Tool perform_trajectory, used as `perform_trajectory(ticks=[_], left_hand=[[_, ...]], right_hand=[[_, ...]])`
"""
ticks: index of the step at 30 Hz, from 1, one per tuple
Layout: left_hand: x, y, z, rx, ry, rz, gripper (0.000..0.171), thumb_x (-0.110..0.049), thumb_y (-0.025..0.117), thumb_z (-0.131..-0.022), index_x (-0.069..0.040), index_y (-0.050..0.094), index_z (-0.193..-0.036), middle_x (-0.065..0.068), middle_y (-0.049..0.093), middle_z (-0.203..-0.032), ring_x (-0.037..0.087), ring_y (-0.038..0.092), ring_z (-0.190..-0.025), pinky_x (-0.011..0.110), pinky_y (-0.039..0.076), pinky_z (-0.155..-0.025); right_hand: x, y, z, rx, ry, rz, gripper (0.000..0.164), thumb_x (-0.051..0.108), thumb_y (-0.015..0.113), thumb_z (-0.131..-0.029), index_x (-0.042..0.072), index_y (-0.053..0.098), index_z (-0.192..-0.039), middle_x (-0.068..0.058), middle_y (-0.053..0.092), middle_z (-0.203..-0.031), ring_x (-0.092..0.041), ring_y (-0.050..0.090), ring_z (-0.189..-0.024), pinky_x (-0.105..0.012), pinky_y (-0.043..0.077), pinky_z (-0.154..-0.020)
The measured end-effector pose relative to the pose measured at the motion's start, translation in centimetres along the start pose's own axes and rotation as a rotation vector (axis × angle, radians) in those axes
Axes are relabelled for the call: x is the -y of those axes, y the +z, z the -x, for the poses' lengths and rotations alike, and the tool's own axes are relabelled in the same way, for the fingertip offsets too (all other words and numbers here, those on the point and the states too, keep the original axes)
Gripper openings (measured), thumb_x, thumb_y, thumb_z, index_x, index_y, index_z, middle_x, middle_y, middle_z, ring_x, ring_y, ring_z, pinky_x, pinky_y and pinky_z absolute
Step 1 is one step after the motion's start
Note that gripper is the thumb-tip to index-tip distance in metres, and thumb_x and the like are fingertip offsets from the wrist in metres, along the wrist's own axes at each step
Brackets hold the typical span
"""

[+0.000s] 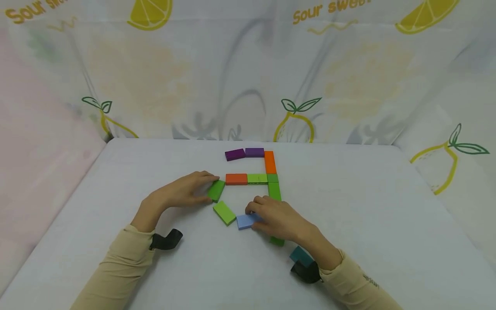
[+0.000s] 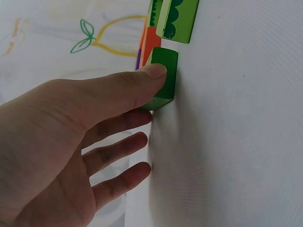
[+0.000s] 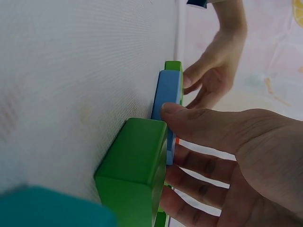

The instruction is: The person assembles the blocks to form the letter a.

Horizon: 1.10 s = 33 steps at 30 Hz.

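Observation:
My left hand pinches a dark green block between thumb and fingers, at the left end of a red-orange block. In the left wrist view the thumb lies on the green block while the other fingers extend below it. My right hand holds a light blue block, its thumb on the near side and its fingers on the far side. The right wrist view shows that thumb against the blue block. Between the two held blocks lies a slanted lime green block.
Two purple blocks lie at the back beside an orange block. A light green block joins the red-orange one to a column of green blocks, partly hidden by my right hand. A teal block lies by my right wrist.

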<state>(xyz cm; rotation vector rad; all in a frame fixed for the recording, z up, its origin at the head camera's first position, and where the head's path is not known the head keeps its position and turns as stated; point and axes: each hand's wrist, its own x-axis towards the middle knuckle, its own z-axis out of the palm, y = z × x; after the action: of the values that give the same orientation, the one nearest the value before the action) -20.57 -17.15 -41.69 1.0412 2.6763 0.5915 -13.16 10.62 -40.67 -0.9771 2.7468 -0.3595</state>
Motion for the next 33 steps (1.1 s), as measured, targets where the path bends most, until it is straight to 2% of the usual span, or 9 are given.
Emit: perform_trajectory(ticks=[6, 14, 23, 33], left_hand=[[-0.21, -0.05, 0.06, -0.012, -0.006, -0.006, 0.058, -0.021, 0.072, -0.083, -0.003, 0.05, -0.134, 0.014, 0.055, -0.131, 0.031, 0.05, -0.122, 0.048, 0.04, -0.103], [-0.52, -0.07, 0.08, 0.001, -0.082, -0.049, 0.061, -0.03, 0.073, -0.082, -0.009, 0.051, -0.135, 0.011, 0.054, -0.132, 0.03, 0.05, -0.124, 0.049, 0.042, -0.101], [-0.57, -0.01, 0.09, -0.012, -0.073, -0.063, 0.06, -0.03, 0.073, -0.082, -0.008, 0.052, -0.134, 0.011, 0.056, -0.129, 0.028, 0.053, -0.119, 0.047, 0.044, -0.099], [-0.83, 0.14, 0.02, -0.001, -0.115, -0.047, 0.061, -0.033, 0.073, -0.082, -0.011, 0.051, -0.135, 0.009, 0.055, -0.131, 0.026, 0.052, -0.12, 0.047, 0.044, -0.1]], right_hand=[[0.02, -0.03, 0.02, -0.002, -0.002, -0.001, 0.028, 0.026, 0.069, -0.086, 0.018, 0.063, -0.112, 0.004, 0.06, -0.103, -0.01, 0.052, -0.091, -0.024, 0.05, -0.072], [-0.15, 0.21, 0.03, -0.014, -0.02, 0.006, 0.028, 0.026, 0.069, -0.086, 0.018, 0.063, -0.112, 0.004, 0.06, -0.102, -0.01, 0.052, -0.091, -0.023, 0.05, -0.074], [-0.2, 0.39, -0.09, -0.03, -0.039, 0.02, 0.028, 0.026, 0.07, -0.085, 0.017, 0.063, -0.112, 0.004, 0.061, -0.101, -0.009, 0.053, -0.088, -0.024, 0.049, -0.078], [-0.13, 0.37, -0.06, -0.029, -0.043, 0.03, 0.028, 0.026, 0.07, -0.085, 0.017, 0.063, -0.11, 0.004, 0.061, -0.1, -0.009, 0.053, -0.088, -0.024, 0.049, -0.078]])
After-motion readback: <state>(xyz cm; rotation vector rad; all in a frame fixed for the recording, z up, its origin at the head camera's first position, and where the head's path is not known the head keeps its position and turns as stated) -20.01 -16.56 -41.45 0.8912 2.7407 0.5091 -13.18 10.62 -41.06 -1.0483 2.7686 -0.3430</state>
